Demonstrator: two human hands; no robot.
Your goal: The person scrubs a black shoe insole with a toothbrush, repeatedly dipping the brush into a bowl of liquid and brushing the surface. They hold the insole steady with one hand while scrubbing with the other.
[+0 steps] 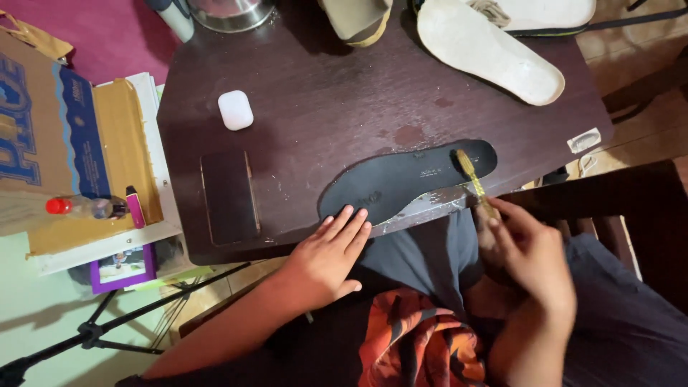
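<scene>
- Dark insole [401, 183]: lies flat at the near edge of the dark brown desk [322, 100], toe toward your left, heel toward your right; a pale wet smear coats its near edge.
- Brush [474, 179]: yellowish, thin, its head resting on the heel end of the insole.
- Your right hand [527, 251]: fingers closed around the brush handle, at the desk's near edge.
- Your left hand [326, 258]: open and flat, fingertips pressing on the toe end of the insole; it grasps nothing.
- Dark phone [229, 195]: flat on the desk, just left of the insole.
- Small white case [235, 110]: beyond the phone.
- Pale sandal sole [487, 49]: at the far right of the desk, well apart from the insole.
- Cardboard box [43, 129]: off the desk to your left.
</scene>
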